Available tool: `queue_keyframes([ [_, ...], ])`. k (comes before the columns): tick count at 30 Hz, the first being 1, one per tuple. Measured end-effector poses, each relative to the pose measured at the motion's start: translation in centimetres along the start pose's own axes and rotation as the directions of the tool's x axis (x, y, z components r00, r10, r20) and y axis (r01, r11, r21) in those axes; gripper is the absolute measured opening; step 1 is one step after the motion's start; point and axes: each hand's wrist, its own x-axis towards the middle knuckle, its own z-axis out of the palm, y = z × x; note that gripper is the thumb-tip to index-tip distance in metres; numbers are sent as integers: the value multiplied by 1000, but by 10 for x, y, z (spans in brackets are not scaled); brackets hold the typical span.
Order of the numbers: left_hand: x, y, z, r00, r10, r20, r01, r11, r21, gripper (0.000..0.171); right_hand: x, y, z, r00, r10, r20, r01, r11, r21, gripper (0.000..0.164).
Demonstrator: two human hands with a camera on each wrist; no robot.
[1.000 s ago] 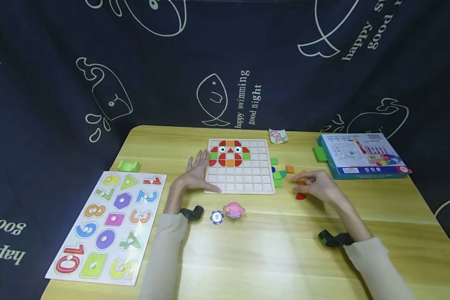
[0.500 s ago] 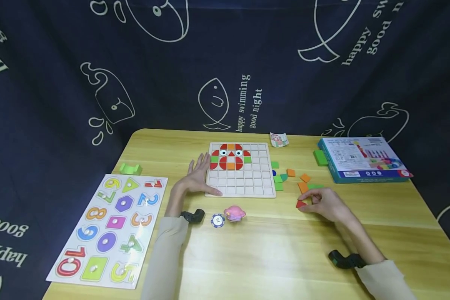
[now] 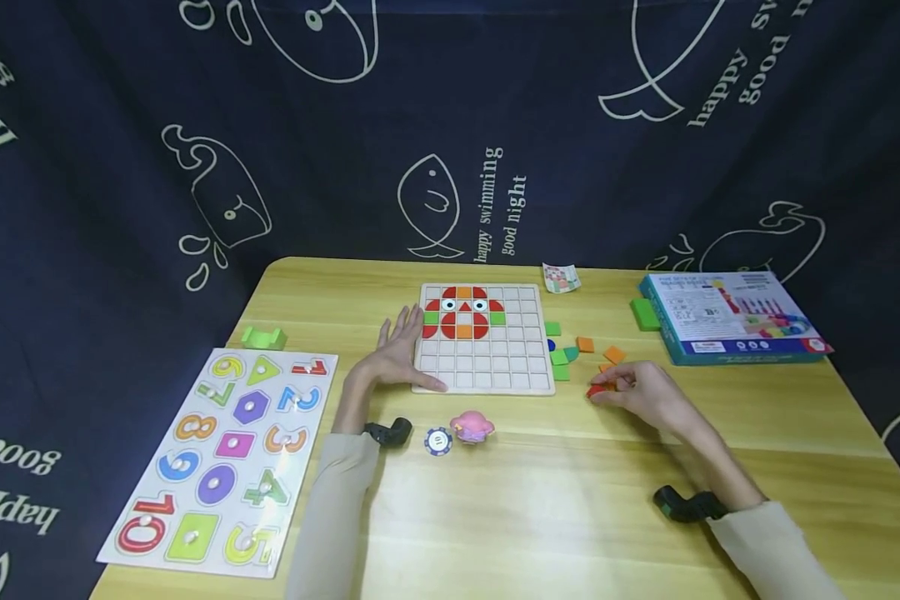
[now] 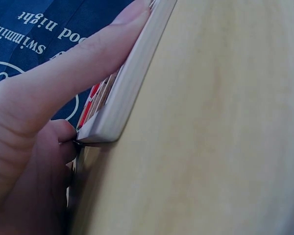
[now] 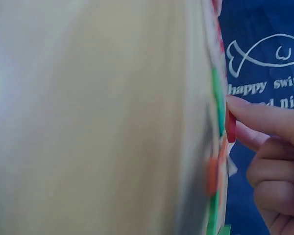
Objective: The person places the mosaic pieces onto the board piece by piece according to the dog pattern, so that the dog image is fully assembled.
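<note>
My left hand [image 3: 393,357] rests at the left edge of a white gridded puzzle board [image 3: 495,367], its thumb along the front edge and the other fingers stretched up the side. In the left wrist view, the thumb [image 4: 83,58] lies on the board's pale rim [image 4: 127,93]. Red, orange, green and eye-patterned tiles [image 3: 464,317] form a face-like shape in the upper left of the grid. Right of the board, my right hand [image 3: 641,396] pinches a small red tile [image 5: 230,126] between thumb and forefinger. Orange tiles [image 3: 613,355] lie just beyond that hand.
Several green tiles [image 3: 558,358] lie along the board's right edge, with a small picture card [image 3: 561,278] behind. A boxed toy set [image 3: 735,317] stands back right. A number puzzle [image 3: 243,442] lies left. A pink toy [image 3: 472,427] and a chip [image 3: 438,442] sit in front.
My right hand has come back from the loose tiles with the red tile, then moved slightly away from me and left with it. The left hand stays on the board.
</note>
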Motion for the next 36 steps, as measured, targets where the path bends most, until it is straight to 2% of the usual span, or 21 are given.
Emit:
queue_keyframes([
  [7,0,-2,1,1000,-7,2,7,1000,26,144,28,-44,19,1000,11,-19,-8,987,163,29],
  [14,-5,0,2,1000,-15,6,15,1000,11,144,71,-87,45,996,-47,-71,57,987,148,22],
  [17,-5,0,1,1000,-15,3,15,1000,11,144,92,-98,54,995,-22,-96,37,988,150,20],
  [20,-3,0,1,1000,-8,-5,8,1000,9,143,110,-103,59,993,12,-121,5,990,138,21],
  [23,-1,0,1,1000,0,-8,0,1000,5,144,118,-103,60,989,49,-139,-28,989,145,22],
  [30,0,0,3,1000,0,2,0,1000,8,145,116,-92,54,993,2,-114,21,979,201,23],
  [36,-1,1,0,1000,-10,4,10,1000,12,144,119,-92,55,990,8,-144,24,975,220,25],
])
